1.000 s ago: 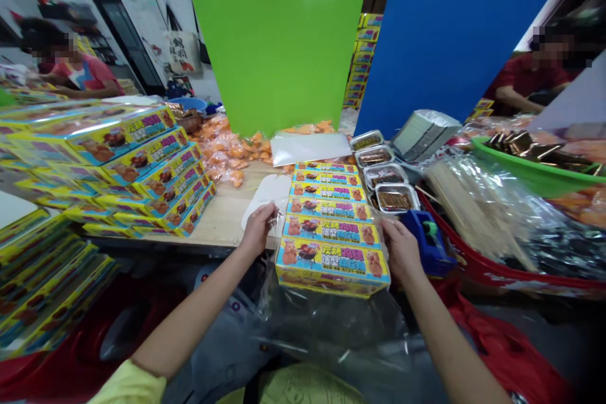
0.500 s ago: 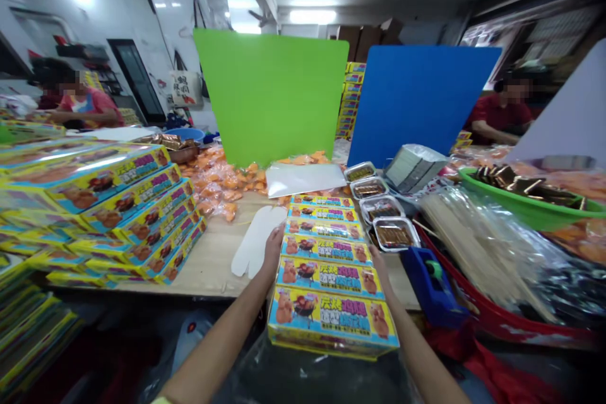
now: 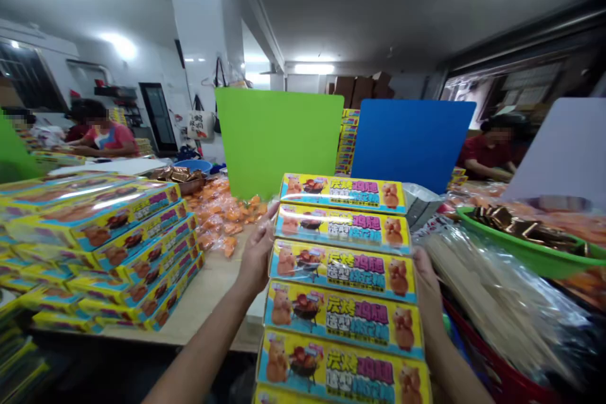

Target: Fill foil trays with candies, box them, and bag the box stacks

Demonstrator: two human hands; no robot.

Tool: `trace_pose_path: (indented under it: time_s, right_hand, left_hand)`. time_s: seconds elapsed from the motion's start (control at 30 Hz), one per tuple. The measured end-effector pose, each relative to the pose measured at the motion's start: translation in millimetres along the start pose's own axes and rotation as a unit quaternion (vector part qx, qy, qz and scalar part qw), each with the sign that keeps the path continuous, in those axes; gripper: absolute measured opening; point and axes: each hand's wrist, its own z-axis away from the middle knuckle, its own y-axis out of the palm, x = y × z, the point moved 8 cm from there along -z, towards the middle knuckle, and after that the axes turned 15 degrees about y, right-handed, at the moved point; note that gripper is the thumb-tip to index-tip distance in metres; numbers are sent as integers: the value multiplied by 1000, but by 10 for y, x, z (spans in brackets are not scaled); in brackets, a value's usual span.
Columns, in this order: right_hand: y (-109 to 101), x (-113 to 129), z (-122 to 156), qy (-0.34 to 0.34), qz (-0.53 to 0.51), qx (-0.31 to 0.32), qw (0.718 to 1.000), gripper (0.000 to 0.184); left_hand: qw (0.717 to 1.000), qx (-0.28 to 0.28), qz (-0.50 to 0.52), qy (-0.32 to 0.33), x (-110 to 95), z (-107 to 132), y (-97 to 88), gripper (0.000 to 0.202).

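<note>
A stack of several yellow and blue printed boxes point(image 3: 343, 278) stands tilted up in front of me, lifted off the wooden table point(image 3: 208, 300). My left hand point(image 3: 256, 255) presses flat against the stack's left side, fingers reaching up to its top edge. On the opposite side my right hand point(image 3: 427, 290) grips the stack, partly hidden behind the boxes. The stack hides the foil trays and the tape dispenser behind it.
A large pile of the same boxes point(image 3: 108, 233) fills the table's left. Orange packets point(image 3: 227, 218) lie before a green board point(image 3: 279, 136); a blue board point(image 3: 411, 139) stands right. A green basin point(image 3: 534, 246) and bagged skewers point(image 3: 492, 303) are right. Two other people sit behind.
Both hands have raised and tilted the box stack up off the table toward me. The camera has swung upward, showing more ceiling.
</note>
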Motion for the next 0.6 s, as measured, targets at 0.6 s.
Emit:
trace_pose_path:
  time_s: [0.6]
  right_hand:
    - [-96, -275, -219, 68, -64, 12, 996, 39]
  left_hand:
    - [999, 15, 13, -29, 394, -32, -143, 39]
